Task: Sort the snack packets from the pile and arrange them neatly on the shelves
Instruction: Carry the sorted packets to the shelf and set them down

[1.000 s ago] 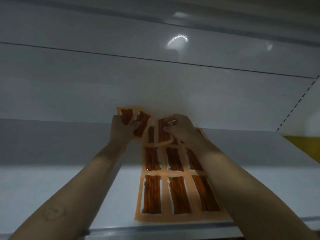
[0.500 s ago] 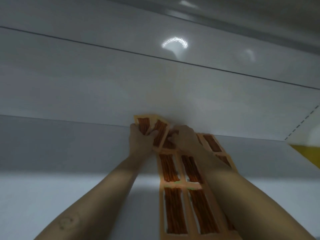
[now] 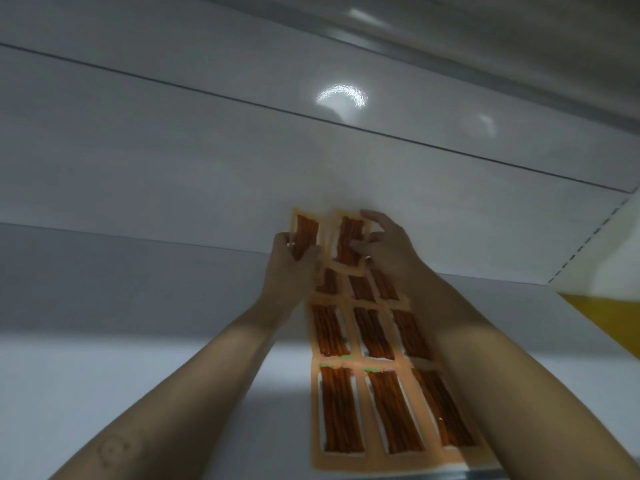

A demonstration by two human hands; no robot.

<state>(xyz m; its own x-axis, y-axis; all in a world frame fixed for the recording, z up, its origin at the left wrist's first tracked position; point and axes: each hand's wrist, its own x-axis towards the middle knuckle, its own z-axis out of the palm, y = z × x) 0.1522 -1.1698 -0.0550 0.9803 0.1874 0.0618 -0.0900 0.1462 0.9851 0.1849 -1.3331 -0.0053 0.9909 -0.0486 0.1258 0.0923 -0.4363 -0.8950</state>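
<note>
Straightened since, 2 packets [image 3: 306,234] point upright — left hand [image 3: 287,271], right hand [image 3: 391,251] gripping them.

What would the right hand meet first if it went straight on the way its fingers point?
Probably the white back panel of the shelf: the right hand, pinching a rear packet, points up and away at it, with nothing visible between. Depth is unclear.
</note>
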